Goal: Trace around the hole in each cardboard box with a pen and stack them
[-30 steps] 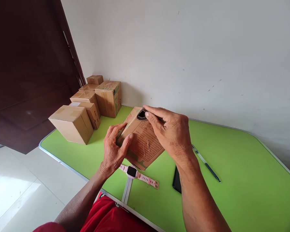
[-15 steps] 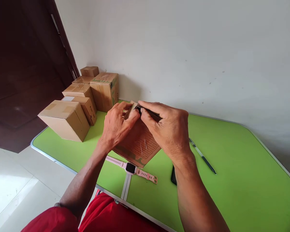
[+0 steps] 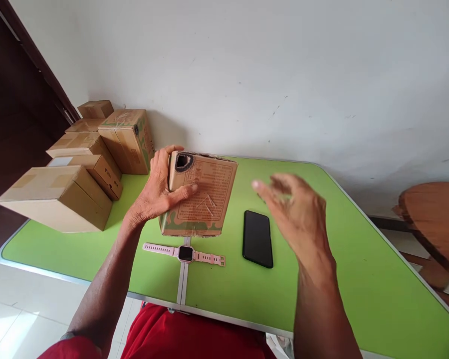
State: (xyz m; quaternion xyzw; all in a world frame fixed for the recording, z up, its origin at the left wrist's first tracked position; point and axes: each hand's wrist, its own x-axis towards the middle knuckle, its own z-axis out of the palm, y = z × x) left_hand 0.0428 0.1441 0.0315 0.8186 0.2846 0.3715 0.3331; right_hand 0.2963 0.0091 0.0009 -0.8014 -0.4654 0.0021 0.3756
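Observation:
A cardboard box with printed text and a green pattern stands tilted above the table's middle. Its upper left corner has a dark-edged hole. My left hand grips the box's left side, thumb across the printed face and fingers behind. To the right, apart from the box, my right hand hangs in the air, slightly blurred. Its thumb and fingers are apart, and I see nothing between them. Below the box lies a pink-strapped smartwatch. Between the box and my right hand lies a black phone.
Several closed cardboard boxes are grouped on the left of the green table. A white wall rises behind it. A brown wooden round top shows at the far right.
My right hand has left the box's corner and moved right. The box now faces me, its corner hole showing. The view has turned rightward; the phone is uncovered and the pen no longer shows.

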